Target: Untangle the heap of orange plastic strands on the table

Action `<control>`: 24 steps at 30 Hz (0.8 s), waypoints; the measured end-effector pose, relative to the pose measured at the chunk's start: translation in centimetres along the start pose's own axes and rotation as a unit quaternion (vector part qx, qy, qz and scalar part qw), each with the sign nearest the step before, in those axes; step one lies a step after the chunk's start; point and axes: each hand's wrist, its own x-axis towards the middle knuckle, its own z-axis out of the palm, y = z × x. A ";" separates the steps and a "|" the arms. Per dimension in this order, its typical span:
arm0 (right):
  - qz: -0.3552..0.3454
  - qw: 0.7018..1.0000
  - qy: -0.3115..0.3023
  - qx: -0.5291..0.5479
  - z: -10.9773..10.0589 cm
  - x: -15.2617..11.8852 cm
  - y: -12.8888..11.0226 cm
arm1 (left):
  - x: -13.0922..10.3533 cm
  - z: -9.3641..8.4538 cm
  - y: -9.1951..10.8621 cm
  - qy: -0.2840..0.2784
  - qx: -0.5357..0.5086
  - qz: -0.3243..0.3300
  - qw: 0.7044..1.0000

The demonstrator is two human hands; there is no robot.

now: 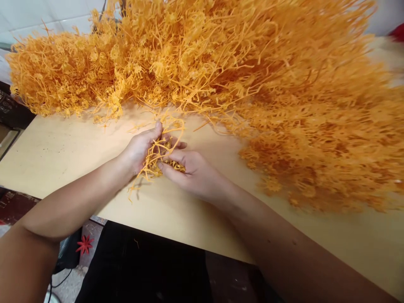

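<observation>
Here we hold a small orange sprig cluster (159, 158) above the table (57, 151), our left hand (142, 147) and right hand (192, 170) both closed around it; the huge orange pile (252, 75) behind looks mostly unhandled, so plenty remains.

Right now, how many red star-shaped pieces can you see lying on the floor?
1. The red star-shaped piece lies on the floor below the table's near edge, under the left forearm. Others may be hidden beneath the table or the orange heap.
</observation>
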 end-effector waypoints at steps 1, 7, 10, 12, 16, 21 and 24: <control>-0.007 1.000 0.002 0.003 0.0 0.0 0.0 | -0.1 0.2 0.0 0.006 -0.009 -0.005 1.000; -0.044 0.998 0.004 0.046 0.3 -0.6 -0.7 | -0.3 1.0 0.1 0.051 -0.023 -0.017 0.998; -0.055 0.990 -0.123 0.043 1.0 -1.4 -1.6 | 0.5 -0.3 1.4 0.129 -0.050 0.048 0.989; -0.070 0.980 -0.183 0.042 1.2 -1.7 -1.9 | 0.9 -1.5 2.4 0.178 -0.084 0.102 0.975; 0.054 0.983 -0.017 0.175 0.1 -1.2 -1.0 | 0.6 -2.5 2.8 0.123 -0.105 0.075 0.984; 0.211 0.917 0.114 0.318 -1.4 -0.1 0.3 | 0.1 -1.2 0.9 -0.010 -0.058 -0.016 0.998; 0.236 0.905 0.122 0.331 -1.4 0.1 -0.2 | 0.1 -1.1 0.7 -0.025 -0.045 -0.012 0.999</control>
